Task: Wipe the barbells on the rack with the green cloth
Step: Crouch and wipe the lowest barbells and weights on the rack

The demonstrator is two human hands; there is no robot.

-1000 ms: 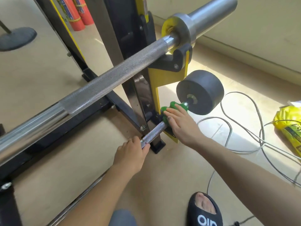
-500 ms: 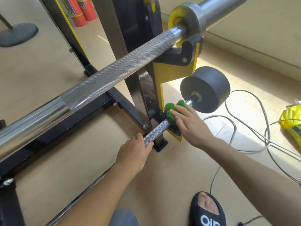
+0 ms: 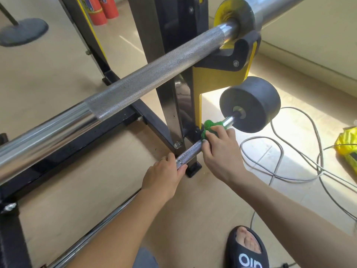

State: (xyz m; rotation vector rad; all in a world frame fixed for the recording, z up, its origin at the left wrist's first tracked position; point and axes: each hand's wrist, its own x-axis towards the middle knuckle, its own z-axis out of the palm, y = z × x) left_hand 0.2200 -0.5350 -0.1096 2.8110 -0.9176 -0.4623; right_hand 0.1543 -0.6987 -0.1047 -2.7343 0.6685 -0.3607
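Here, left hand (image 3: 164,176) gripping lower barbell (image 3: 190,152), right hand (image 3: 222,149) clutching green cloth (image 3: 209,125).

slipper (image 3: 246,254) | white letters, perhaps "oio" | other labels unreadable

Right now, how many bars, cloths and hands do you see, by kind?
Bars: 2, the top bar and the low bar
Green cloth: 1
Hands: 2, the left hand and the right hand
Total: 5
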